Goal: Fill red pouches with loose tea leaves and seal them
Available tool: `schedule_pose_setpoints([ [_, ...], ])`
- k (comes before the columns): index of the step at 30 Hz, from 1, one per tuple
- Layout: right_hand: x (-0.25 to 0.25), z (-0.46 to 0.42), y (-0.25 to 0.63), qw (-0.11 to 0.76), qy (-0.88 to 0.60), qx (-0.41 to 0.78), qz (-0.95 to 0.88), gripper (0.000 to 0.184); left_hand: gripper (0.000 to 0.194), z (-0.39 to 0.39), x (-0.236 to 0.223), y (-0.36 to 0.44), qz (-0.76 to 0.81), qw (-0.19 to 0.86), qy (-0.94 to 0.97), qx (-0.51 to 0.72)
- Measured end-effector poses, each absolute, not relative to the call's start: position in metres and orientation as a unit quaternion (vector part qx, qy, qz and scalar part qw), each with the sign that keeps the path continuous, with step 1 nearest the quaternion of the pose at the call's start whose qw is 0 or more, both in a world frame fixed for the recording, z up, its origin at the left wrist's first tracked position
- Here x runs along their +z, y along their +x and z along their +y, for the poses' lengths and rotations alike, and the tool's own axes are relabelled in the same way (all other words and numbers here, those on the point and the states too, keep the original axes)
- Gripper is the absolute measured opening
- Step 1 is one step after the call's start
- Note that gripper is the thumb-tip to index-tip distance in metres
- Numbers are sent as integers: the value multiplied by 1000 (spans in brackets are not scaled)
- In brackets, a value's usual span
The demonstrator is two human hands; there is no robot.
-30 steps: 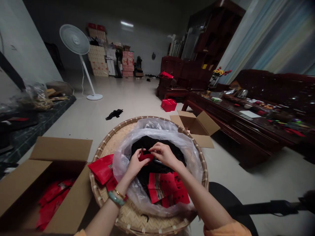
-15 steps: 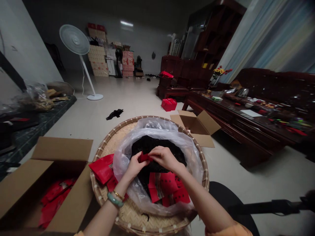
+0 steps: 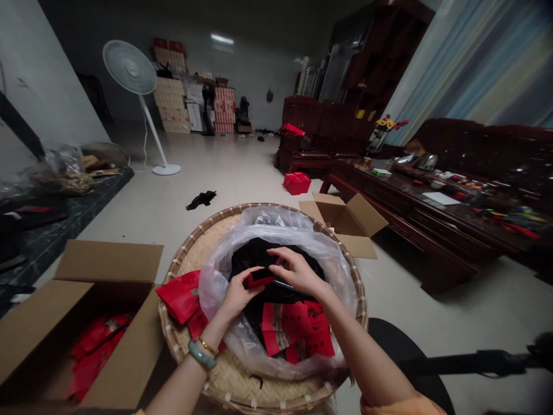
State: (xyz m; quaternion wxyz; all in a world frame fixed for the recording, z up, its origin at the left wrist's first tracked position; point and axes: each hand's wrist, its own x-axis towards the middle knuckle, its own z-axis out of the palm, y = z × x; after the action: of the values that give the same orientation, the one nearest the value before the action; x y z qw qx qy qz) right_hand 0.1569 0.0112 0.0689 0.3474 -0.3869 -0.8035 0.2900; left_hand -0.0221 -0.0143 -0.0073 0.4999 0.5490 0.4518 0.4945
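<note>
While left hand [image 3: 237,295] grips red packet [image 3: 259,279], right hand [image 3: 299,274] open just beside it

I see black material [image 3: 254,256] in a clear plastic bag [image 3: 212,285] on a woven bamboo tray [image 3: 190,245]; more red packets [image 3: 298,329] lie on bag and rim, others in the cardboard box [image 3: 110,260] at left; open carton [image 3: 348,216] beyond, standing fan [image 3: 128,67] far off

Beyond the round bamboo tray [image 3: 190,242], a ceiling strip light [image 3: 222,39] gives a dim, soft indoor light with gentle shadows, while the wide lens bows the wall [image 3: 43,75] left of the tray and the curtain [image 3: 470,63] right of it, and a dark bar [image 3: 475,363] right of the tray blurs out of focus
</note>
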Motion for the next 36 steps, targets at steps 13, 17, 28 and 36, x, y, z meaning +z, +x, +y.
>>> schedule_pose_setpoints([
  [13,69,28,157,386,-427,254,-777,31,44,-18,-1,-18,474,588,422,503],
  [17,60,15,151,322,-387,308,-807,31,49,-22,4,-15,434,662,354,498],
  [28,41,23,147,350,-457,511,-638,25,52,-18,22,-29,490,659,449,353],
  [36,45,6,155,336,-391,332,-790,8,34,-18,-1,-23,495,502,566,427],
])
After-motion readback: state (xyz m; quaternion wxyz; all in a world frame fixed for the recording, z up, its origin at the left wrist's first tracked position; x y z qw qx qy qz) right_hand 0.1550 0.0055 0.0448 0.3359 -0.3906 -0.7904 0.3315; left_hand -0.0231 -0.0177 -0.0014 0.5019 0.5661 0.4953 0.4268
